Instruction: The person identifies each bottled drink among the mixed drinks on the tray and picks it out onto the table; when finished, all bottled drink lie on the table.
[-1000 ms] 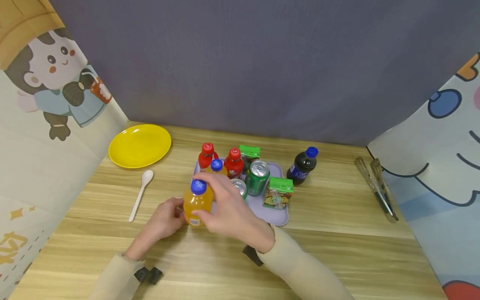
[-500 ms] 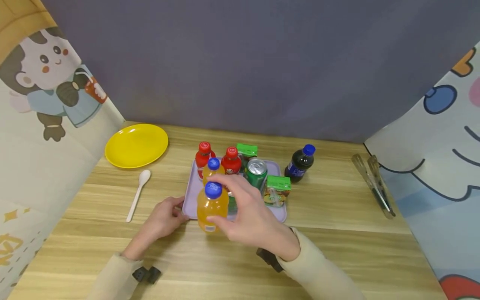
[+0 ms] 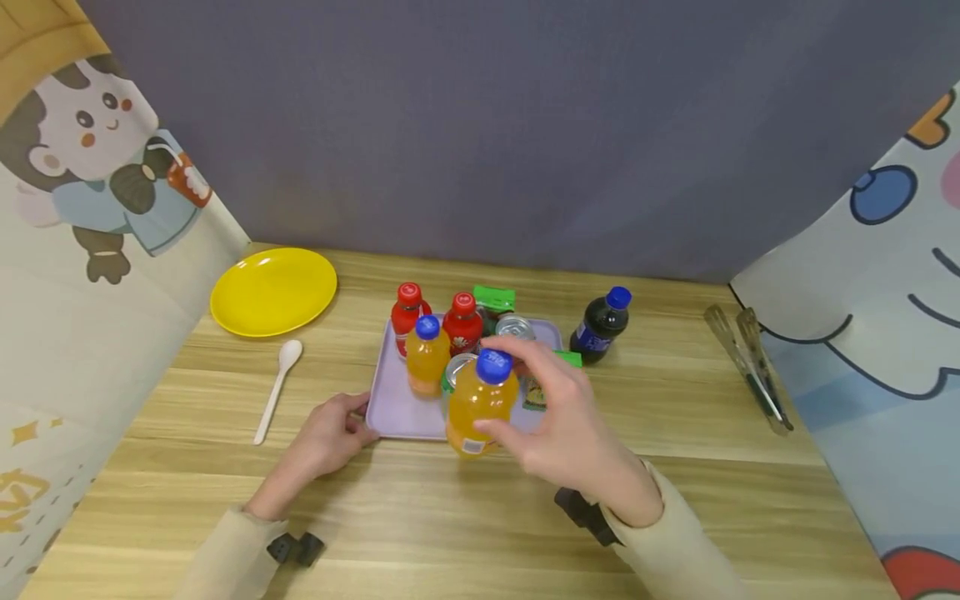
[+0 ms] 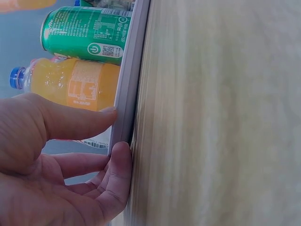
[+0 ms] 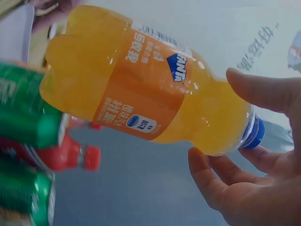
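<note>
My right hand (image 3: 566,421) grips an orange Fanta soda bottle (image 5: 141,82) round its neck, below the blue cap. In the head view this bottle is held over the front edge of a lilac tray (image 3: 390,417), its base clear of the tray in the right wrist view. My left hand (image 3: 330,437) holds the tray's front left corner, thumb and fingers on the rim (image 4: 126,101). On the tray stand a second orange soda bottle (image 3: 427,362), two red bottles (image 3: 463,329), green cans (image 4: 87,35) and green-topped packets (image 3: 495,298). The held bottle partly hides one can.
A dark soda bottle (image 3: 600,329) with a blue cap stands just right of the tray. Farther right lie metal tongs (image 3: 750,371). On the left are a yellow plate (image 3: 273,293) and a white spoon (image 3: 277,392). A grey wall (image 3: 480,150) closes off the back.
My right hand has carried the orange soda bottle rightward, from the tray's left front corner to its middle front. My left hand stays at the tray corner.
</note>
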Demonstrator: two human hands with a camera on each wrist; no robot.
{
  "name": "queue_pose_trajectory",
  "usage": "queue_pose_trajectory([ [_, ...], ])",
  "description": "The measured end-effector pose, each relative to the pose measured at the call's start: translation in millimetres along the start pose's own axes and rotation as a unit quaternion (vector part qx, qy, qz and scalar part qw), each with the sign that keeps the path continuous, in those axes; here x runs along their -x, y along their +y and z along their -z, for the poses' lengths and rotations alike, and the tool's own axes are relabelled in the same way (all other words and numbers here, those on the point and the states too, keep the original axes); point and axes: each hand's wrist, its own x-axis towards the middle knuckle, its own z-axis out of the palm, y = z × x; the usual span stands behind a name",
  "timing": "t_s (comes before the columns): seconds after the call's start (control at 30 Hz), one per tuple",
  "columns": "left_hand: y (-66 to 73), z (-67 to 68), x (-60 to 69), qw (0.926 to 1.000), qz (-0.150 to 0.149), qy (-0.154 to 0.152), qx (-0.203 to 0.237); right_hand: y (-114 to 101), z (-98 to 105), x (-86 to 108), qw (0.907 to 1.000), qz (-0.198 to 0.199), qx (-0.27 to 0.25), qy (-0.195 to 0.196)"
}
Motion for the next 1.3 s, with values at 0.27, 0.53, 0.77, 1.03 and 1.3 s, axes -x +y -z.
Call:
queue_pose_trajectory([
  [0.27, 1.5, 1.1, -0.3, 1.0, 0.006, 0.002, -0.004, 4, 38, 11.3, 0.9989, -0.019, 0.032, 0.029],
  [0.53, 0.4, 2.7, 0.7, 1.0, 0.009, 0.002, -0.003, 13, 74, 18.7, 0.9968, -0.036, 0.046, 0.054],
  [0.77, 1.4, 0.7, 0.3, 0.9999, 0.011, -0.002, -0.004, 26, 107, 31.4, 0.989, -0.044, 0.098, 0.102],
  [1.03, 3.3, 0.2, 0.6, 0.9999, 0.014, -0.003, -0.004, 50, 131, 42.0, 0.9629, -0.112, 0.198, 0.144],
  [1.3, 2.5, -0.2, -1.1, 0.9995, 0.03, -0.009, -0.009, 87, 138, 47.5, 0.9292, -0.212, 0.254, 0.163],
])
